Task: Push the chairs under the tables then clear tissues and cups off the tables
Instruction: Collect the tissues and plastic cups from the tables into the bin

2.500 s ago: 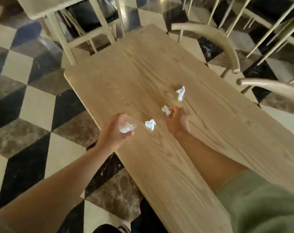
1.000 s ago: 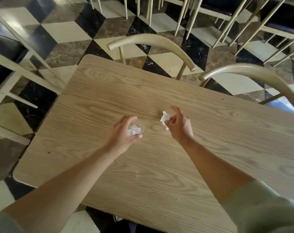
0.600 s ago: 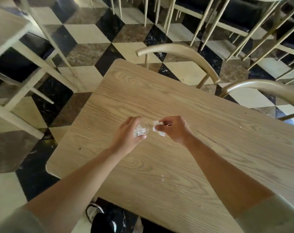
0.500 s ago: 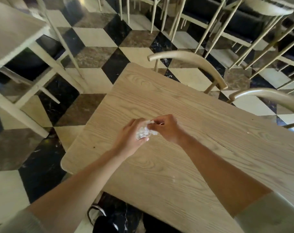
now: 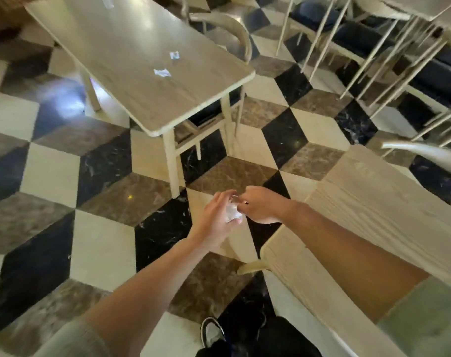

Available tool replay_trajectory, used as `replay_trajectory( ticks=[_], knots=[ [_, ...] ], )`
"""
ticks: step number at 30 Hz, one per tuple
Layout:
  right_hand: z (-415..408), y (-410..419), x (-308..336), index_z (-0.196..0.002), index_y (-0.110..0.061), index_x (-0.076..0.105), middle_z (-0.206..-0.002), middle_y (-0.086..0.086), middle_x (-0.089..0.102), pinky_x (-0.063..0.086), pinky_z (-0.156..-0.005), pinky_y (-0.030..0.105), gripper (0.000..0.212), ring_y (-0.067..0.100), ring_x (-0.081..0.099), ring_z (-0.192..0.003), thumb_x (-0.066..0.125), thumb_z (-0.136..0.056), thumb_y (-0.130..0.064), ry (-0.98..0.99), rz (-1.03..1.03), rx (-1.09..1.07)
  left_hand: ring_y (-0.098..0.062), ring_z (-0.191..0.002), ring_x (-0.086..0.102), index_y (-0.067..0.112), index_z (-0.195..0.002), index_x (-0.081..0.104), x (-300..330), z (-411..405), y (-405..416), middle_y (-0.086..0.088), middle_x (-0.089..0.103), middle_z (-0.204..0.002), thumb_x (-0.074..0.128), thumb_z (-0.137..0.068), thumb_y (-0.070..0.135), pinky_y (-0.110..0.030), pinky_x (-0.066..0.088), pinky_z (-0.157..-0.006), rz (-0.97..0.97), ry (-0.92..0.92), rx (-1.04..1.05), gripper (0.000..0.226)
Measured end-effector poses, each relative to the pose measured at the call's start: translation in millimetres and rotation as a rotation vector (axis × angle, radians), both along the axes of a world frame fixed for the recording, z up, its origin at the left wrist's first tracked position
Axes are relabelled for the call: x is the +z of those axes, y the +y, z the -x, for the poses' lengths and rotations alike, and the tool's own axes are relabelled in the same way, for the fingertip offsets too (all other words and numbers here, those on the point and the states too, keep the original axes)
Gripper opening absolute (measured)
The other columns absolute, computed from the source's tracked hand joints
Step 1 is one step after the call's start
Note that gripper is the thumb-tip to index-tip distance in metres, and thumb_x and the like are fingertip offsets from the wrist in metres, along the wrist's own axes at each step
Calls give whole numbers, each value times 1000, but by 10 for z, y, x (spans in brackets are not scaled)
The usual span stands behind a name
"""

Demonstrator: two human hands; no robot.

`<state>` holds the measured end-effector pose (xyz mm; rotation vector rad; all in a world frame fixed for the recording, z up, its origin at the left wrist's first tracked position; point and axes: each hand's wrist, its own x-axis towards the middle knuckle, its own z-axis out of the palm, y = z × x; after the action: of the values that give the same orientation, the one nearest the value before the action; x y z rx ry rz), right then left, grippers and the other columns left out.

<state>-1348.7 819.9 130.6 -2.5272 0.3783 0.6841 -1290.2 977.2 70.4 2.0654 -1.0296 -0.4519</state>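
My left hand (image 5: 214, 220) holds a small clear cup (image 5: 232, 213) stuffed with crumpled white tissues, out over the floor. My right hand (image 5: 258, 206) sits right against the cup's mouth with its fingers pinched there; what they pinch is hidden. The wooden table (image 5: 373, 215) I was at lies under my right forearm, with no tissues showing on it. A second, paler table (image 5: 131, 60) stands ahead at upper left, with two crumpled tissues (image 5: 162, 72) (image 5: 174, 55) lying on its top.
A chair (image 5: 227, 24) is tucked at the far table's right side, its dark seat under the top. More chairs (image 5: 373, 42) stand at upper right, and a curved chair back (image 5: 425, 152) rises beside the near table. Checkered floor (image 5: 103, 240) lies between the tables. My shoe (image 5: 211, 331) shows below.
The view has swung left off the near table toward the far one. Both hands moved off the tabletop together, the right hand staying at the cup's mouth.
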Motion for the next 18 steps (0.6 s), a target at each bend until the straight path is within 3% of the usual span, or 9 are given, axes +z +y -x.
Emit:
replay_trajectory(
  ticks=[3, 7, 13, 15, 18],
  knots=[
    [-698, 444, 84, -110, -17, 72, -97, -5, 62, 45, -76, 26, 21, 18, 65, -94, 52, -105, -19, -91, 37, 131, -20, -123, 57, 14, -143, 46, 21, -575, 506, -5, 56, -139, 75, -90, 30, -32, 47, -99, -29, 5, 110, 63],
    [-1606, 790, 165, -115, -14, 73, -103, 2, 70, 48, -84, 29, 23, 19, 66, -97, 54, -103, -20, -242, 114, 311, -22, -121, 57, 15, -140, 48, 13, -1312, 835, -6, 58, -135, 75, -90, 31, -33, 47, -98, -30, -1, 194, 59],
    [-2790, 921, 63, -99, -13, 74, -92, 2, 74, 46, -69, 28, 18, 17, 64, -80, 57, -96, -8, -208, -42, 364, -18, -113, 59, 17, -135, 51, -27, -2401, 992, 0, 62, -126, 81, -85, 26, -25, 42, -90, -58, 12, 293, 59],
    [-3377, 901, -20, -105, -16, 76, -98, 1, 76, 52, -78, 31, 28, 18, 68, -88, 54, -94, -2, -234, -133, 330, -16, -110, 58, 20, -133, 51, -44, -2939, 1057, 6, 60, -122, 81, -84, 26, -25, 42, -88, -79, 21, 329, 58],
    [-4123, 867, -37, -114, -17, 75, -117, 0, 75, 46, -91, 16, 40, 16, 65, -108, 52, -90, 4, -298, -232, 283, -18, -110, 60, 22, -134, 51, 4, -3693, 1144, 2, 61, -127, 82, -83, 25, -29, 47, -91, -144, 9, 361, 60]
  ],
)
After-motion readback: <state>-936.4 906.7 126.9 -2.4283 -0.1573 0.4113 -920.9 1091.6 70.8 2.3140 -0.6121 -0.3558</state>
